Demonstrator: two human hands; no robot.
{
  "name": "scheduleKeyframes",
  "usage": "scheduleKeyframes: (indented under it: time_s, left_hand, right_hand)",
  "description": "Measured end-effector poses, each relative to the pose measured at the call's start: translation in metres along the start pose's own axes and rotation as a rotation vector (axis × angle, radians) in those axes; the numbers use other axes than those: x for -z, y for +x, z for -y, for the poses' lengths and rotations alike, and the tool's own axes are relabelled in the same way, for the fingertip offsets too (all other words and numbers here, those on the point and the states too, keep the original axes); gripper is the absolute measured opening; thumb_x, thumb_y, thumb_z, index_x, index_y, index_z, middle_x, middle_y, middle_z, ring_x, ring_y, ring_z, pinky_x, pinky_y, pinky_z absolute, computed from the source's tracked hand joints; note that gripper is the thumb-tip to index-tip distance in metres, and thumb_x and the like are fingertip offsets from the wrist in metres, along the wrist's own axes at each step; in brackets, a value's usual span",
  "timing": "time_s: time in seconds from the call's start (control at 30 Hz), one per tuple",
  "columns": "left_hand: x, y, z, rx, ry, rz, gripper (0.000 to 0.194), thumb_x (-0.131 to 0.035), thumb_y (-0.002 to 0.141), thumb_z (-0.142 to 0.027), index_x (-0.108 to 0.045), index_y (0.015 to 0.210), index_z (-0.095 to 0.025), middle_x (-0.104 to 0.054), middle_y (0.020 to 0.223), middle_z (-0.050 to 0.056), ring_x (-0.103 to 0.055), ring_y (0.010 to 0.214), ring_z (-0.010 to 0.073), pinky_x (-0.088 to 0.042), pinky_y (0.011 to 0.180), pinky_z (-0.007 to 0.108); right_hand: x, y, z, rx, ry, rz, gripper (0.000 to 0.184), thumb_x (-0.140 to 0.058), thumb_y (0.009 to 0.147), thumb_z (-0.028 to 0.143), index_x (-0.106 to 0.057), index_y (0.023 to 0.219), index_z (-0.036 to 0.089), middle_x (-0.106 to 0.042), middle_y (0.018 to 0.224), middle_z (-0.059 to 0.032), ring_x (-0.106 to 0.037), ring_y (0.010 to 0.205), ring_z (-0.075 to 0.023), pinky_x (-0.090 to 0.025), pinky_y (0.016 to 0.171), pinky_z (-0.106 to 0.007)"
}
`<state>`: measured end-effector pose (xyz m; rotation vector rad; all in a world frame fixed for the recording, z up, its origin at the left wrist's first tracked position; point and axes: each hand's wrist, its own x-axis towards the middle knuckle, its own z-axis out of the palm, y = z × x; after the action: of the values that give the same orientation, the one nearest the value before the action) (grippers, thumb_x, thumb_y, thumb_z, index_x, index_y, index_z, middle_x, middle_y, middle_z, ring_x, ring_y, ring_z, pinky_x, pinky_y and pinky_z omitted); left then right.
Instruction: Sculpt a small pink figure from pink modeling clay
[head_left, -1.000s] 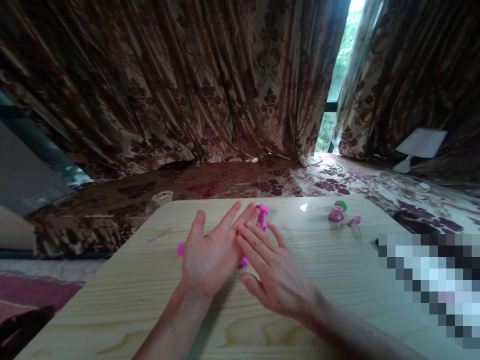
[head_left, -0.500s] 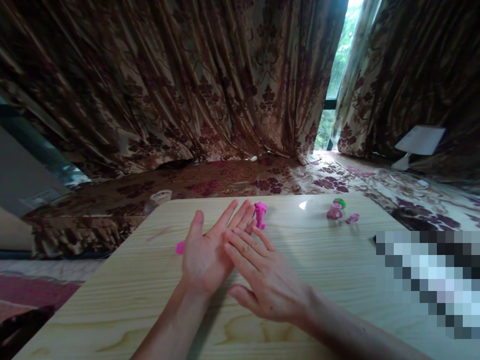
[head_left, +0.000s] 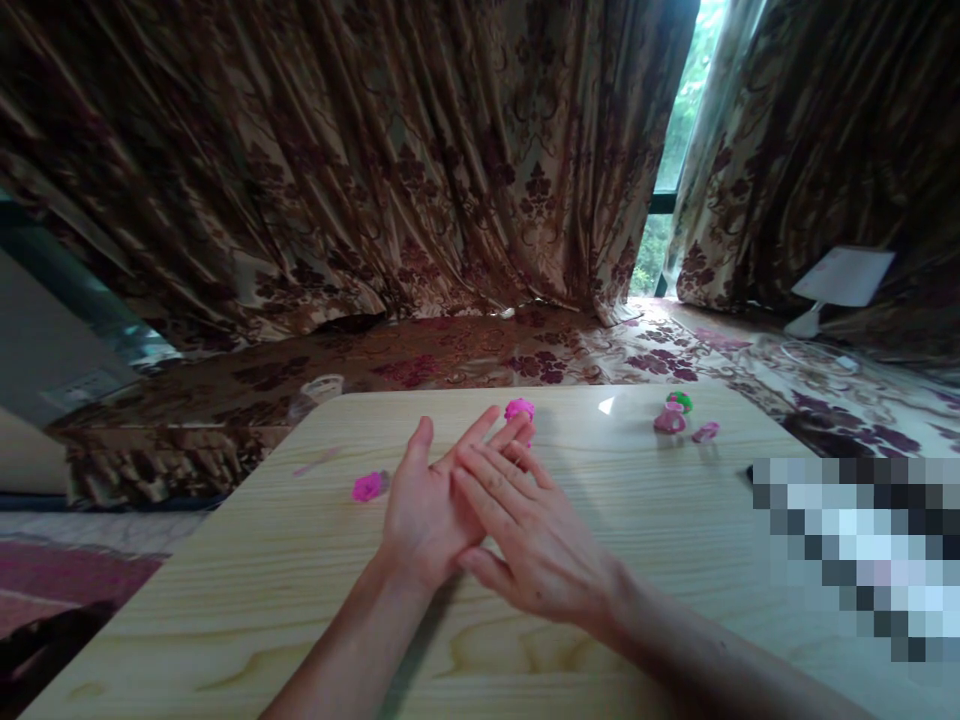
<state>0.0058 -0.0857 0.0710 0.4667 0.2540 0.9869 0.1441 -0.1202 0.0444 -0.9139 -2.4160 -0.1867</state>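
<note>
My left hand (head_left: 435,515) is turned palm up above the table, its fingers stretched out and thumb raised. Across that palm lies my right hand (head_left: 544,535), palm down with straight fingers. Whatever may sit between the two palms is hidden. Just beyond the fingertips stands a bright pink modelled figure (head_left: 519,409), looking like clay, partly covered by my left fingers. A pink lump of similar material (head_left: 367,487) rests left of my left hand.
The pale wooden table (head_left: 300,590) carries a small pink pot (head_left: 670,418), a green ball-like piece (head_left: 680,401) and a pink ring-shaped piece (head_left: 706,432) at the back right. A pixelated patch (head_left: 862,550) hides something on the right. Beyond stands a white lamp (head_left: 844,277).
My left hand has shifted slightly right under my right hand, uncovering more of the pink lump and covering more of the pink figure. My right hand has moved only a little.
</note>
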Motion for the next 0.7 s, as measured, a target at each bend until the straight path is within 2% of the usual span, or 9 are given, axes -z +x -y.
scheduleKeyframes:
  time_s: [0.07, 0.13, 0.27, 0.33, 0.4, 0.5, 0.6, 0.7]
  left_hand:
    - [-0.001, 0.000, 0.001, 0.029, -0.003, 0.026, 0.066, -0.030, 0.086, -0.054, -0.026, 0.139, -0.015, -0.038, 0.141, 0.015, -0.037, 0.129, 0.0262, -0.029, 0.106, 0.045]
    - [-0.001, 0.000, -0.001, -0.013, -0.017, 0.035, 0.067, -0.030, 0.086, -0.055, -0.024, 0.140, -0.016, -0.037, 0.141, 0.014, -0.037, 0.129, 0.0259, -0.029, 0.106, 0.045]
    - [0.000, 0.000, -0.003, -0.094, -0.019, -0.007, 0.065, -0.029, 0.087, -0.052, -0.024, 0.140, -0.014, -0.039, 0.140, 0.015, -0.039, 0.128, 0.0245, -0.030, 0.106, 0.042]
    - [0.001, 0.001, 0.000, -0.062, -0.001, -0.029, 0.064, -0.029, 0.088, -0.050, -0.026, 0.139, -0.011, -0.041, 0.138, 0.017, -0.040, 0.127, 0.0249, -0.030, 0.106, 0.041]
    - [0.002, 0.001, 0.005, -0.014, 0.007, -0.033, 0.062, -0.030, 0.088, -0.049, -0.030, 0.137, -0.010, -0.044, 0.136, 0.017, -0.041, 0.125, 0.0257, -0.031, 0.105, 0.042]
    - [0.002, 0.002, 0.008, 0.005, -0.009, -0.027, 0.058, -0.029, 0.089, -0.047, -0.034, 0.135, -0.011, -0.047, 0.133, 0.017, -0.046, 0.121, 0.0267, -0.035, 0.102, 0.044]
    - [0.002, 0.003, 0.008, -0.002, -0.027, -0.037, 0.058, -0.030, 0.089, -0.046, -0.036, 0.133, -0.009, -0.049, 0.130, 0.019, -0.053, 0.113, 0.0249, -0.041, 0.096, 0.040]
    - [0.001, 0.003, 0.008, 0.007, -0.014, -0.035, 0.059, -0.031, 0.089, -0.048, -0.036, 0.133, -0.009, -0.048, 0.130, 0.019, -0.056, 0.106, 0.0228, -0.044, 0.090, 0.036]
  right_hand:
    - [0.000, -0.001, -0.004, -0.066, -0.016, -0.024, 0.058, -0.035, 0.091, 0.045, -0.036, 0.134, 0.006, -0.028, 0.145, -0.0133, -0.017, 0.137, -0.0224, -0.010, 0.113, -0.047]
    - [0.000, -0.004, -0.004, -0.077, -0.014, -0.029, 0.055, -0.035, 0.091, 0.043, -0.038, 0.133, 0.008, -0.030, 0.145, -0.0125, -0.018, 0.136, -0.0229, -0.009, 0.113, -0.049]
    - [-0.001, -0.004, 0.003, 0.030, 0.032, -0.015, 0.053, -0.034, 0.091, 0.040, -0.039, 0.132, 0.007, -0.032, 0.144, -0.0120, -0.018, 0.136, -0.0222, -0.010, 0.113, -0.047]
    - [0.000, -0.001, 0.004, 0.062, 0.053, -0.019, 0.052, -0.035, 0.091, 0.038, -0.039, 0.132, 0.006, -0.034, 0.143, -0.0118, -0.019, 0.136, -0.0215, -0.012, 0.113, -0.046]
    - [0.002, 0.000, 0.001, 0.030, 0.073, -0.043, 0.050, -0.037, 0.091, 0.036, -0.038, 0.132, 0.007, -0.036, 0.142, -0.0119, -0.022, 0.135, -0.0213, -0.013, 0.113, -0.046]
    - [0.005, -0.002, -0.011, -0.063, 0.144, -0.140, 0.044, -0.039, 0.090, 0.027, -0.039, 0.132, 0.011, -0.042, 0.138, -0.0104, -0.031, 0.130, -0.0205, -0.019, 0.111, -0.045]
    - [0.004, -0.006, -0.024, -0.138, 0.239, -0.285, 0.039, -0.038, 0.089, 0.018, -0.041, 0.128, 0.015, -0.052, 0.128, -0.0086, -0.044, 0.120, -0.0179, -0.031, 0.104, -0.040]
    - [-0.001, -0.009, -0.032, -0.225, 0.261, -0.383, 0.027, -0.045, 0.088, 0.017, -0.054, 0.113, 0.019, -0.060, 0.111, -0.0065, -0.053, 0.105, -0.0181, -0.040, 0.093, -0.037]
